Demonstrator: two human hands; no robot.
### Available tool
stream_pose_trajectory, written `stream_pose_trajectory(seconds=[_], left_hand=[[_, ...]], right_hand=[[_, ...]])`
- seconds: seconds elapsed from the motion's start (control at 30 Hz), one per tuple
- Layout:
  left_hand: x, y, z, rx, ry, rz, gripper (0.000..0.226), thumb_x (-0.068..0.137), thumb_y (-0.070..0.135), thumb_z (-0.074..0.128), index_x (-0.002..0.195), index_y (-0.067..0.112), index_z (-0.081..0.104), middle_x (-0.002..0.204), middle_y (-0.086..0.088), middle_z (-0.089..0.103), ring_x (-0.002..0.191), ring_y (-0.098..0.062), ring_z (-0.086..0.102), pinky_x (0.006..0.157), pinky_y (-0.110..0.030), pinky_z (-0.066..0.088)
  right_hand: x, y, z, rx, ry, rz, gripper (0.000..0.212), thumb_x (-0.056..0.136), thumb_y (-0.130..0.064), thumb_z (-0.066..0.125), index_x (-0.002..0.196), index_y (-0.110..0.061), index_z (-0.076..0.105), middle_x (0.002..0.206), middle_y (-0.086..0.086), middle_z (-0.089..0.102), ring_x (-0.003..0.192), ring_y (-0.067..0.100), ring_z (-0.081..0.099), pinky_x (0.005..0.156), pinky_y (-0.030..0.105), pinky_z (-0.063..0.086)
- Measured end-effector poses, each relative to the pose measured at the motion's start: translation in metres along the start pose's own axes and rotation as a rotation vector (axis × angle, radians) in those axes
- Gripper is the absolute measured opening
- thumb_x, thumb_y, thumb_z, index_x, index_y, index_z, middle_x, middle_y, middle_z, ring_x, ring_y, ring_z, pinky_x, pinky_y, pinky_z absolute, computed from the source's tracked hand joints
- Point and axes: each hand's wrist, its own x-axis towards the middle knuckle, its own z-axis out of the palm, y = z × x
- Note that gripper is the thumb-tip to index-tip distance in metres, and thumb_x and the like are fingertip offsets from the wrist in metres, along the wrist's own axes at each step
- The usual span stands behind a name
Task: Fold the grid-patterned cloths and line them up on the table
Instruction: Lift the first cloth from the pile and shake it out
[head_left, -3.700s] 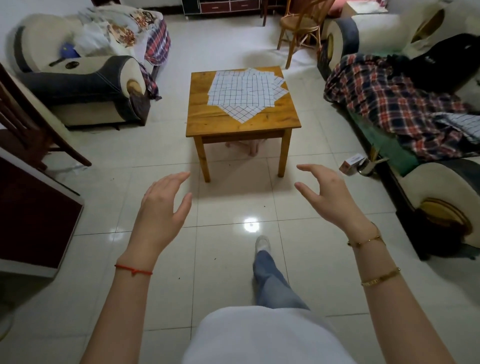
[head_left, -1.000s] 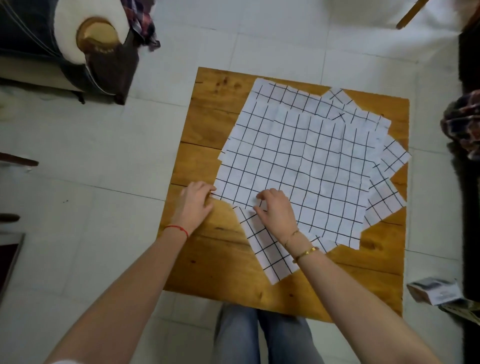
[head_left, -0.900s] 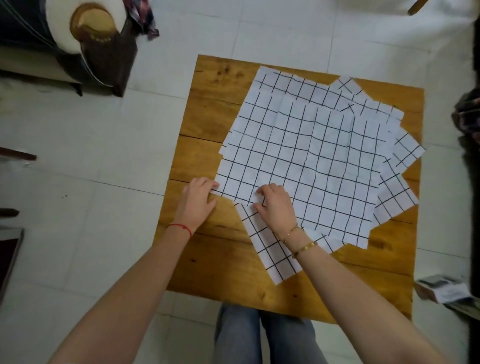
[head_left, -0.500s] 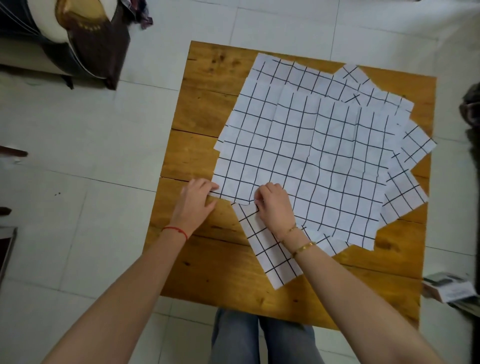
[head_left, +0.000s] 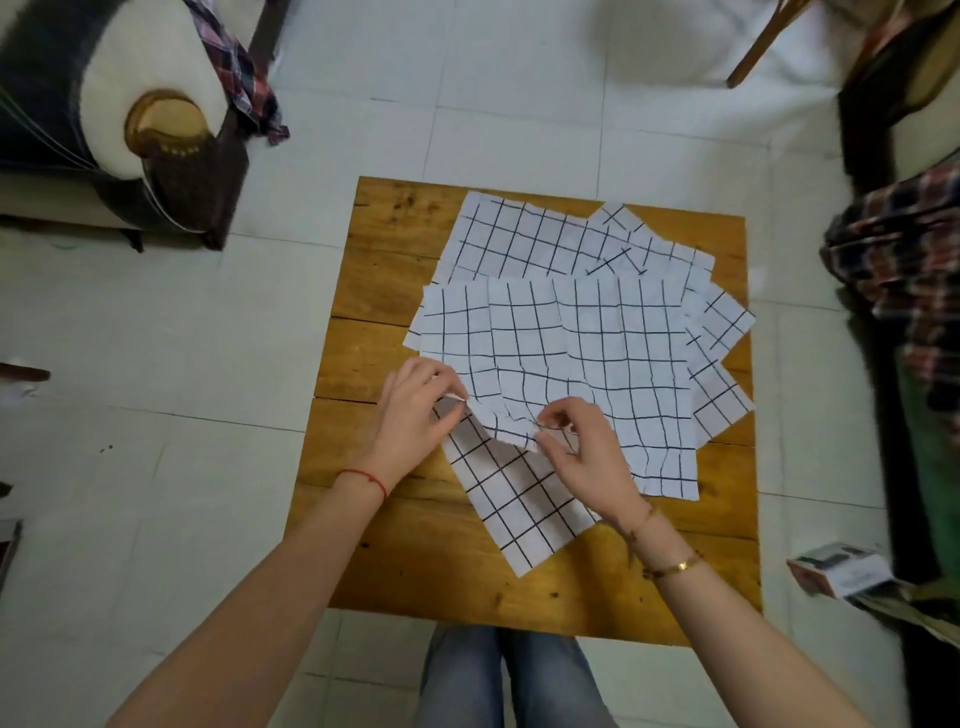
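Several white cloths with a black grid lie fanned in an overlapping pile on a small wooden table (head_left: 405, 566). The top cloth (head_left: 582, 353) lies flat except its near-left edge, which is lifted and crumpled. My left hand (head_left: 415, 415) pinches that edge at its near-left corner. My right hand (head_left: 582, 447) pinches the same edge a little to the right. Another grid cloth (head_left: 519, 499) sticks out from under the pile toward me. More grid cloths (head_left: 545, 234) show at the far side and the right.
An armchair (head_left: 130, 124) stands at the far left with a plaid cloth draped on it. A sofa with a plaid blanket (head_left: 904, 260) runs along the right. A small box (head_left: 841, 566) lies on the tiled floor by the table's near-right corner. My legs are under the near edge.
Both hands went from resting flat on the top cloth's near edge to pinching it and lifting it, so the edge now crumples. The top cloth has turned a little.
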Motion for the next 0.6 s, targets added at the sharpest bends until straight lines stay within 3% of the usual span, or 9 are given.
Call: stream_pose_trajectory(seconds=[0.13, 0.23, 0.4, 0.6], left_hand=[[0.007, 0.047, -0.022, -0.055, -0.066, 0.069, 0.008, 0.089, 0.031, 0.060, 0.093, 0.024, 0.063, 0.093, 0.014, 0.061, 0.097, -0.008, 0.050, 0.095, -0.033, 0.036], [0.014, 0.076, -0.030, -0.111, -0.118, 0.097, 0.011, 0.090, 0.037, 0.061, 0.092, 0.026, 0.064, 0.085, 0.020, 0.060, 0.087, -0.006, 0.052, 0.088, -0.032, 0.040], [0.023, 0.112, -0.043, -0.185, -0.182, 0.136, 0.011, 0.087, 0.042, 0.065, 0.088, 0.032, 0.063, 0.076, 0.022, 0.060, 0.077, 0.002, 0.055, 0.078, -0.028, 0.046], [0.025, 0.136, -0.064, -0.189, -0.219, 0.127, 0.024, 0.079, 0.044, 0.073, 0.095, 0.028, 0.064, 0.088, 0.018, 0.068, 0.087, 0.004, 0.062, 0.084, -0.026, 0.049]], right_hand=[[-0.017, -0.034, -0.028, -0.106, 0.032, -0.107, 0.046, 0.078, -0.042, 0.070, 0.115, -0.021, 0.052, 0.102, -0.010, 0.053, 0.096, 0.007, 0.049, 0.087, 0.022, 0.039], [-0.023, -0.056, -0.040, -0.226, 0.007, -0.174, 0.056, 0.075, -0.048, 0.070, 0.118, -0.019, 0.049, 0.101, -0.005, 0.054, 0.093, 0.013, 0.050, 0.084, 0.029, 0.043], [-0.032, -0.081, -0.061, -0.333, 0.157, -0.175, 0.035, 0.078, -0.006, 0.065, 0.110, -0.013, 0.052, 0.092, 0.000, 0.055, 0.083, 0.019, 0.051, 0.073, 0.038, 0.047], [-0.041, -0.090, -0.101, -0.270, 0.219, -0.105, 0.025, 0.080, 0.001, 0.052, 0.100, -0.015, 0.056, 0.089, -0.005, 0.057, 0.084, 0.015, 0.051, 0.077, 0.030, 0.044]])
